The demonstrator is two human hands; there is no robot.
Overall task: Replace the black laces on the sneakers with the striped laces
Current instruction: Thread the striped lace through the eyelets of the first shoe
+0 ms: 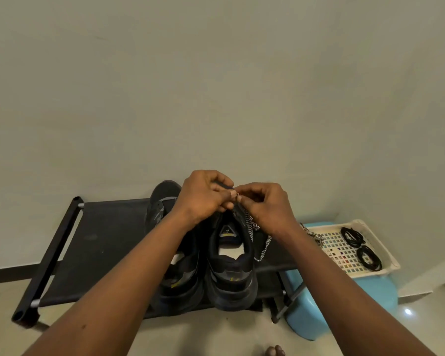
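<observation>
Two black sneakers stand side by side on a black rack, heels toward me. My left hand (pixel 203 195) grips the front upper of the right sneaker (pixel 231 273) near its eyelets. My right hand (pixel 263 204) pinches the tip of a black-and-white striped lace (pixel 251 227) right at the left hand's fingers. The lace hangs down the shoe's right side and loops onto the rack. The left sneaker (pixel 183 278) lies partly under my left forearm. Two coiled black laces (pixel 360 246) lie in a tray at the right, beside another striped lace (pixel 315 235).
The black fabric shoe rack (pixel 108 242) stands against a pale wall. A cream plastic tray (pixel 385 255) sits on a blue stool (pixel 311 319) at the rack's right end. A toe of my foot (pixel 275 351) shows on the tiled floor below.
</observation>
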